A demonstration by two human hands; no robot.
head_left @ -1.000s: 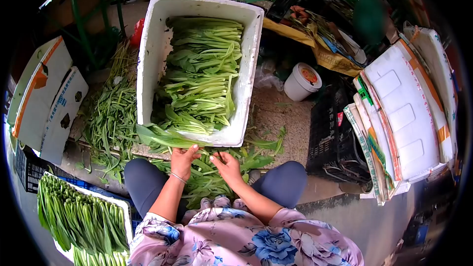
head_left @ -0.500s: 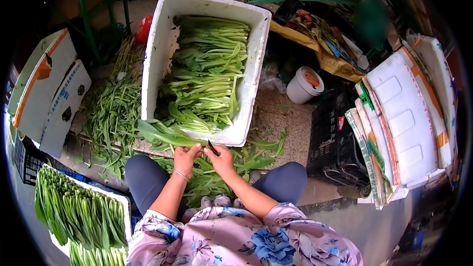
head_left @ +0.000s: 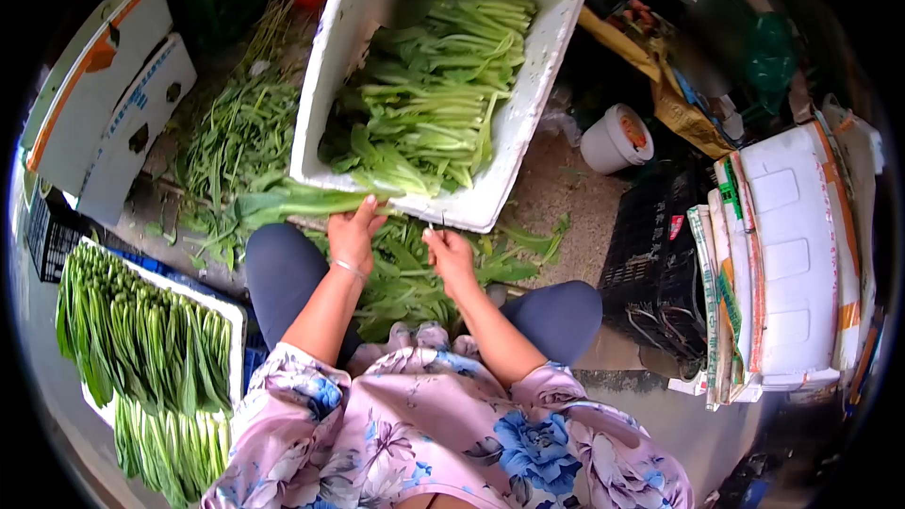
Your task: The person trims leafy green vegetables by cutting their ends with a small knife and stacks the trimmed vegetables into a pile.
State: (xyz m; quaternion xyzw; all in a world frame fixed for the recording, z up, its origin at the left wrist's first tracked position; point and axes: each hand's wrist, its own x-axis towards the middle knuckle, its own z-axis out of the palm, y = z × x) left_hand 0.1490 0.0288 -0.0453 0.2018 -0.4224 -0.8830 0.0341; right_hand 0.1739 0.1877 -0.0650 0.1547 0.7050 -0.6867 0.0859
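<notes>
My left hand [head_left: 354,234] is closed round a leafy green stalk [head_left: 300,201], whose leaves point left along the near edge of a white foam box [head_left: 319,85]. Rows of leafy greens [head_left: 443,85] lie in that box. My right hand [head_left: 451,253], a little to the right and apart from my left, has its fingers pinched on a small dark, thin tool [head_left: 444,220], too small to make out fully. Loose leaves [head_left: 405,273] lie below both hands, between my knees.
A heap of cut leaves [head_left: 240,137] lies left of the box. Bundled greens [head_left: 141,330] fill a tray at lower left. To the right stand a white bucket [head_left: 613,139], a black crate [head_left: 650,245] and stacked foam boxes [head_left: 787,254].
The view has swung, so the foam box appears higher and more to the right. My hands have moved apart, and the stalk in my left hand has shifted left, off the box's edge.
</notes>
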